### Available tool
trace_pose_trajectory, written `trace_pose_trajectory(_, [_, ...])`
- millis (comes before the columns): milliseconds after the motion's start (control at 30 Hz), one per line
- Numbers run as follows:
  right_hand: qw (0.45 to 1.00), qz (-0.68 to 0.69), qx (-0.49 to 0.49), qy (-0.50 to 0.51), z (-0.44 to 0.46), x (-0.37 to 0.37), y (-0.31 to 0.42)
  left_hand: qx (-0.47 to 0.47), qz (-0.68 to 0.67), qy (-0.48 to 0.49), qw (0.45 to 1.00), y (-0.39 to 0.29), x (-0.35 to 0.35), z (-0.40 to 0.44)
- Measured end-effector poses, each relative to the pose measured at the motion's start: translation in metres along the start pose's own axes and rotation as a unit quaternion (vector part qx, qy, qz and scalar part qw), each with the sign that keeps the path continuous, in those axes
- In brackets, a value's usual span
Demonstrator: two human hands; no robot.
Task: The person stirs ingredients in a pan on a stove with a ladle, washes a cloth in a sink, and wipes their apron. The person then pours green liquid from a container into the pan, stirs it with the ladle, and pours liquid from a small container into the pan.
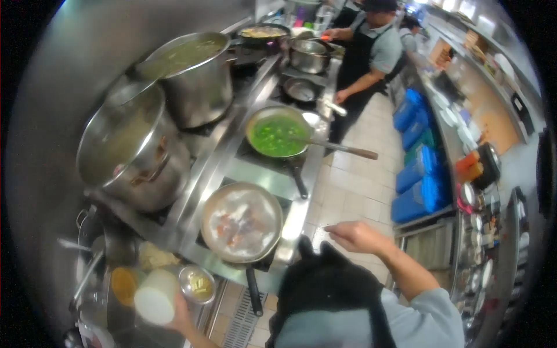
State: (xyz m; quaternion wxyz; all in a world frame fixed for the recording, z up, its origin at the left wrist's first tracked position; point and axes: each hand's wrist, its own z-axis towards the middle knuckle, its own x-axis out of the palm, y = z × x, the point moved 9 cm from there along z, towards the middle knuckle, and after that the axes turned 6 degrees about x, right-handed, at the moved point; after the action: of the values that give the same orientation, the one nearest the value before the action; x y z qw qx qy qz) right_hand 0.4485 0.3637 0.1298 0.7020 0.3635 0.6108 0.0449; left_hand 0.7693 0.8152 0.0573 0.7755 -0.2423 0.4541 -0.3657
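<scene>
My left hand is wrapped round a pale, whitish tub at the lower left. Beside it are a metal bowl with yellowish pieces and an orange-yellow container. My right hand is raised in front of my apron, its fingers drawn together; whatever they may hold is too small to make out. Nearest to me on the stove sits a frying pan with white, bubbling liquid and reddish-brown pieces. Behind it stands a pan of green food with a long-handled utensil resting in it.
Two tall stockpots stand on the burners at the left. Farther back are a steel pot, an empty-looking small pan and a co-worker. Blue bins and a loaded counter line the right side.
</scene>
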Motion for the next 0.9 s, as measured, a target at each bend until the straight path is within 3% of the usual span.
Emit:
trace_pose_trajectory(100, [0.996, 0.077, 0.034, 0.027, 0.001, 0.007, -0.010, 0.089, -0.143, -0.013, 0.986, -0.079, 0.004, -0.010])
trace_pose_trajectory(200, [0.985, 0.158, 0.057, 0.037, 0.006, 0.004, -0.010, 0.159, -0.323, 0.015, 0.933, -0.163, 0.019, -0.025])
trace_pose_trajectory(267, [0.950, 0.299, 0.082, 0.049, 0.008, 0.011, -0.025, 0.189, -0.437, 0.082, 0.876, -0.214, 0.043, -0.039])
trace_pose_trajectory(300, [0.909, 0.377, 0.122, 0.130, 0.006, 0.023, -0.035, 0.196, -0.488, 0.128, 0.841, -0.238, 0.061, -0.050])
trace_pose_trajectory(333, [0.909, 0.379, 0.119, 0.124, 0.007, 0.017, -0.038, 0.194, -0.522, 0.181, 0.811, -0.262, 0.080, -0.063])
trace_pose_trajectory(400, [0.835, 0.517, 0.096, 0.160, 0.007, 0.009, -0.035, 0.161, -0.520, 0.335, 0.769, -0.289, 0.130, -0.102])
trace_pose_trajectory(467, [0.829, 0.530, 0.036, 0.173, 0.010, 0.004, -0.044, 0.157, -0.490, 0.429, 0.742, -0.342, 0.167, -0.136])
trace_pose_trajectory(533, [0.717, 0.675, 0.014, 0.174, 0.009, -0.003, -0.057, 0.059, -0.567, 0.465, 0.677, -0.411, 0.186, -0.163])
trace_pose_trajectory(600, [0.631, 0.754, 0.059, 0.173, 0.002, 0.019, -0.102, 0.117, -0.529, 0.491, 0.683, -0.447, 0.217, -0.197])
trace_pose_trajectory(667, [0.556, 0.813, 0.087, 0.148, -0.006, -0.010, -0.123, 0.186, -0.506, 0.440, 0.718, -0.483, 0.233, -0.212])
trace_pose_trajectory(700, [0.580, 0.800, 0.090, 0.121, -0.006, -0.033, -0.134, 0.221, -0.477, 0.415, 0.742, -0.499, 0.238, -0.218])
trace_pose_trajectory(733, [0.610, 0.782, 0.064, 0.111, -0.004, -0.062, -0.137, 0.211, -0.543, 0.367, 0.726, -0.512, 0.242, -0.226])
trace_pose_trajectory(800, [0.528, 0.837, 0.077, 0.122, -0.011, -0.082, -0.160, 0.251, -0.475, 0.414, 0.735, -0.539, 0.253, -0.246])
trace_pose_trajectory(900, [0.519, 0.846, 0.080, 0.088, -0.004, -0.095, -0.194, 0.233, -0.499, 0.432, 0.714, -0.566, 0.259, -0.261])
